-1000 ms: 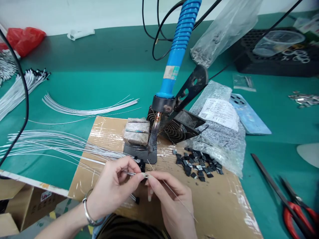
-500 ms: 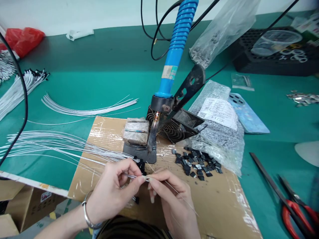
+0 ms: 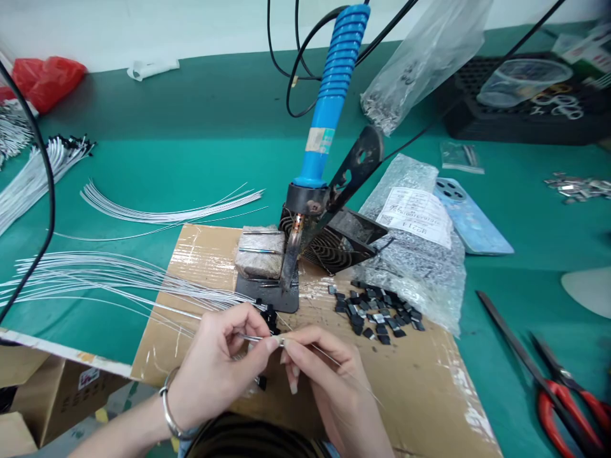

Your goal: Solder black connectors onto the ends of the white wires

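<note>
My left hand (image 3: 224, 362), with a silver bangle at the wrist, pinches a thin white wire (image 3: 251, 338) between thumb and fingertips. My right hand (image 3: 329, 375) is closed at its fingertips against the left ones. A fine strand of wire (image 3: 327, 353) runs through the right fingers and trails toward the lower right. Whatever lies right between the touching fingertips is too small to make out. Just beyond the hands, white wires (image 3: 195, 287) with black connector ends (image 3: 270, 318) lie on the cardboard sheet (image 3: 405, 394).
A blue-handled soldering iron (image 3: 329, 95) stands tip down in its holder, near a sponge block (image 3: 260, 253) and a small black fan (image 3: 329, 245). Black connector pieces (image 3: 377, 312) lie right of it. Scissors (image 3: 566, 394), a blue phone (image 3: 472, 216) and a bubble-wrap bag (image 3: 415, 267) are further right.
The fingertips stay together at nearly the same spot. My right hand has shifted slightly, and the fine strand's far end now shows less above the fingers.
</note>
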`<act>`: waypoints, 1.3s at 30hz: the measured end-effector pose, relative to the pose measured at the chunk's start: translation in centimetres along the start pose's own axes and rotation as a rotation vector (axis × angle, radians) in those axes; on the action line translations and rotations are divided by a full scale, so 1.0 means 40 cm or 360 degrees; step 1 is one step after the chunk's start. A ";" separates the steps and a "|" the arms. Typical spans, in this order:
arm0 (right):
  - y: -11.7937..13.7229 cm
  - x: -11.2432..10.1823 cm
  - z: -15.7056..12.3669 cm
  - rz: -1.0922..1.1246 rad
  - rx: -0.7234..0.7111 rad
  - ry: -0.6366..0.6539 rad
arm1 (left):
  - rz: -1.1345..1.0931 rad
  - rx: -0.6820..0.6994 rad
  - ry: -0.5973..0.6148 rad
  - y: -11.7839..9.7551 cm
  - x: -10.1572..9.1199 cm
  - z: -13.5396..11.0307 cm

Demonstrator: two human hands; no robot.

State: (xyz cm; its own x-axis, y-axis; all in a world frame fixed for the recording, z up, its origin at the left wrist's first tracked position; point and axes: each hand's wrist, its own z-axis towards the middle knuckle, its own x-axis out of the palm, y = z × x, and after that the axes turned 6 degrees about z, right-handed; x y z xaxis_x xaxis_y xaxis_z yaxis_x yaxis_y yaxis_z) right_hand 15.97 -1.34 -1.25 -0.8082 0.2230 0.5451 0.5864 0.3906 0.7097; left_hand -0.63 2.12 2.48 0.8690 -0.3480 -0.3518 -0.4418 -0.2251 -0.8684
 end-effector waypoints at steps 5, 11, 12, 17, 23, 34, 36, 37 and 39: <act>-0.013 0.011 -0.005 0.0098 -0.0028 -0.0038 | -0.0026 0.0030 -0.0103 -0.006 0.013 -0.002; -0.044 0.018 0.001 0.0211 -0.0093 -0.0106 | 0.0014 0.0102 -0.0287 0.002 0.032 -0.006; -0.051 0.018 0.004 0.0227 -0.0108 -0.0108 | 0.0010 0.0116 -0.0306 0.003 0.034 -0.007; -0.068 0.021 0.006 0.0277 -0.0133 -0.0133 | -0.0058 0.0156 -0.0358 -0.002 0.039 -0.006; -0.043 0.039 -0.007 0.0279 -0.0112 -0.0174 | -0.0193 0.0110 -0.0382 0.016 0.054 -0.007; -0.049 0.013 -0.002 0.0065 -0.0170 -0.0135 | -0.0288 0.0051 -0.0418 -0.002 0.037 -0.003; -0.044 0.022 -0.008 0.0053 -0.0167 -0.0167 | -0.0289 0.0046 -0.0395 -0.002 0.038 -0.004; -0.042 0.026 -0.011 0.0051 -0.0168 -0.0183 | -0.0287 0.0044 -0.0389 -0.001 0.039 -0.004; -0.040 0.032 -0.013 0.0047 -0.0169 -0.0193 | -0.0270 0.0044 -0.0391 0.002 0.040 -0.005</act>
State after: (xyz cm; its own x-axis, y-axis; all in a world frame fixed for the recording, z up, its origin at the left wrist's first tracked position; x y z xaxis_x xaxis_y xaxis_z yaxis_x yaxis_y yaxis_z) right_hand 14.03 -2.15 -1.43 -0.7875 0.3416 0.5130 0.6072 0.2874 0.7407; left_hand 0.70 1.34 1.94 0.9593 -0.0763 -0.2717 -0.2822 -0.2353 -0.9301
